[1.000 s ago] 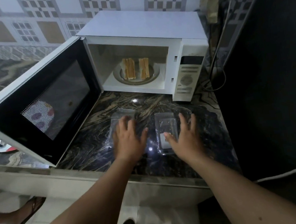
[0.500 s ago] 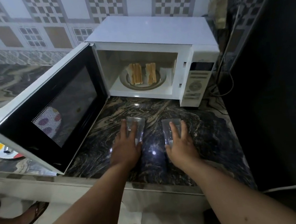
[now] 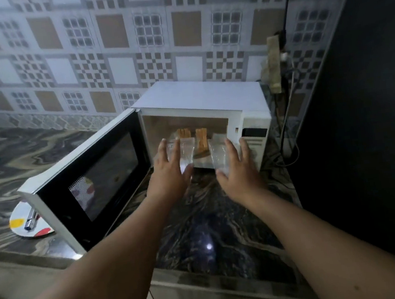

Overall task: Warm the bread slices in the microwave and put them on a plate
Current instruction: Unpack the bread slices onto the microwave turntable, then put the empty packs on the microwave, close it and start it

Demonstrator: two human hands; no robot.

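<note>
the left hand is raised in front of the white box-shaped microwave, at the left side of its open mouth. its fingers are straight and spread apart. a clear, thin plastic piece lies under them, and the thumb sits at its lower edge, so the hand holds it flat against the palm. the right hand is up at the right side of the microwave mouth, fingers also straight and spread. it holds a second clear plastic piece the same way, thumb at the bottom edge. the two hands are apart, with a gap between them.

the toasty brown bread slices are inside the microwave, in the middle of it. they stand up on their edges in two small groups, side by side, with their long sides going up and down and their thin edges facing out of the mouth. part of the left group is hidden behind the left plastic piece.

the microwave's black-windowed door swings wide open to the left. left of the door, a round white plate with coloured spots sits on the dark swirly stone counter, with a shiny metal thing lying on it. i cannot tell what that thing is.
</note>
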